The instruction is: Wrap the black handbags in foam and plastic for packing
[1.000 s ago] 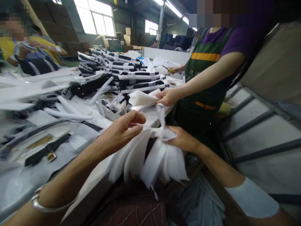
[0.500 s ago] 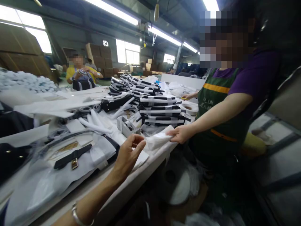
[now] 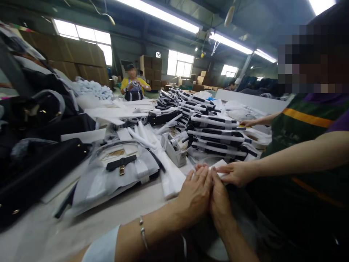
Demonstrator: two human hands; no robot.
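My left hand and my right hand meet side by side at the table's front edge, fingers closed and pressed together. A white foam sheet runs in among my fingers; its end is hidden by them. A co-worker's hand grips the same sheet from the right, touching close by my right hand. Left of my hands lies a handbag wrapped in white sheeting, its dark strap and gold buckle on top. A grey tape dispenser stands just beyond my left hand.
Black straps wrapped in white foam are piled behind my hands. White foam tubes lie left of the dispenser. Black bags crowd the left side. The co-worker's apron fills the right; another person sits across the table.
My right hand has come into view and joined my left, which has moved right and closed at the foam sheet. The view has turned left, showing more black bags.
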